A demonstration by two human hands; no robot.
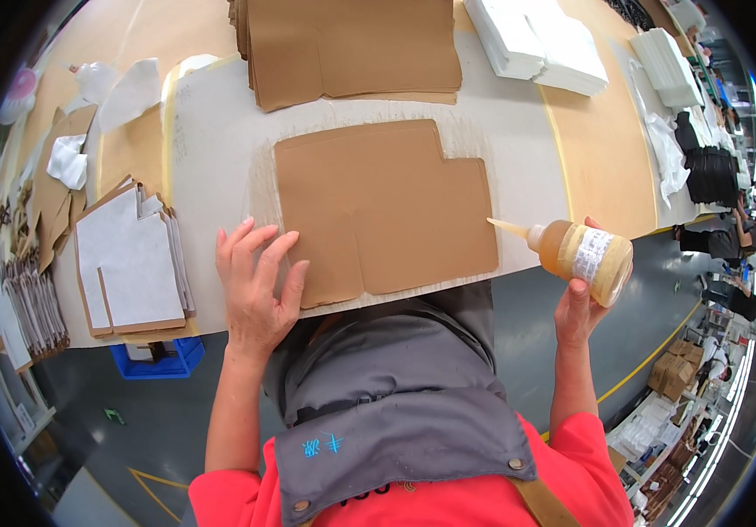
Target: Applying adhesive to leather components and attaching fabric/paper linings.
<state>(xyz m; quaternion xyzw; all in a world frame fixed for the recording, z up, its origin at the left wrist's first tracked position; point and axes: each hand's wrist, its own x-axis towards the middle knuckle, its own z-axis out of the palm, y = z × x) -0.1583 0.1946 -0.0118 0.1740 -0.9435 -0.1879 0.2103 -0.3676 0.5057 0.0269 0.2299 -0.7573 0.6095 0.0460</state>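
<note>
A flat brown cardboard piece [387,211], notched at its far right corner and slit near the middle, lies in front of me at the table's near edge. My left hand [258,277] hovers at its left edge, fingers spread and holding nothing; whether the fingertips touch the board I cannot tell. At the right, my right hand [584,294] grips a squeeze bottle [587,256] of amber liquid with a pale label. The bottle is tilted on its side, and its thin nozzle points left to the cardboard's right edge.
Beyond the cardboard sits a stack of brown sheets [356,48]. White stacks [540,44] stand far right. On the left are white-faced notched boards [132,259], a crumpled white cloth [67,162] and upright bundled pieces [31,303]. A blue crate [158,362] is below the table edge.
</note>
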